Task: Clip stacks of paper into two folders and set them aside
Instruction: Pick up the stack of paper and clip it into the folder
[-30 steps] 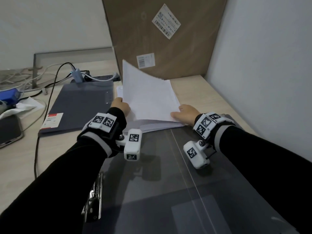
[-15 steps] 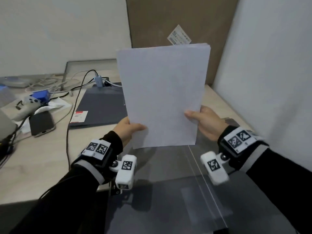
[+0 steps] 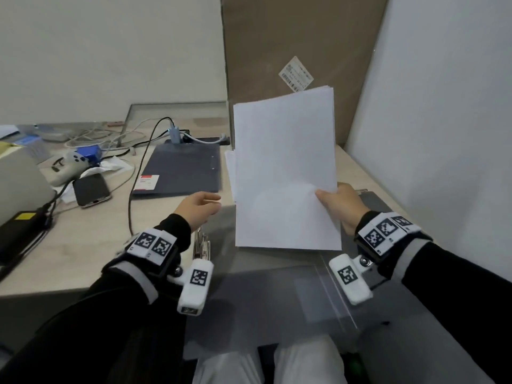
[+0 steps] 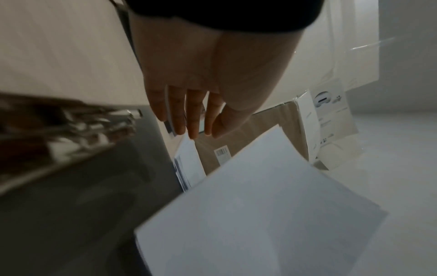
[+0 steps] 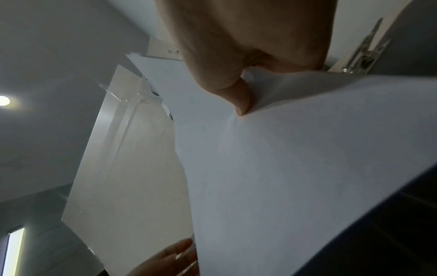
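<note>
From my head view, my right hand (image 3: 342, 207) pinches the right edge of a stack of plain white paper sheets (image 3: 285, 173), thumb on the front, holding it upright with its bottom edge just above the open grey folder with a clear plastic cover (image 3: 277, 286) that lies in front of me on the pale wooden desk (image 3: 83, 245). My left hand (image 3: 198, 209) hangs free just left of the stack, fingers relaxed and holding nothing, above the folder's metal clip (image 3: 201, 245). A second, closed dark grey folder with a red-and-white label (image 3: 180, 170) lies further back on the desk, and more white sheets (image 3: 230, 167) rest between it and the held stack. From my left wrist, my fingers (image 4: 189, 115) are straight and loose, apart from the paper stack (image 4: 260, 205) below them; the clip (image 4: 71, 130) is blurred. From my right wrist, my thumb (image 5: 238, 100) presses into the sheet (image 5: 295, 158), creasing it slightly; my left hand's fingertips (image 5: 175, 250) show at the bottom edge.
</note>
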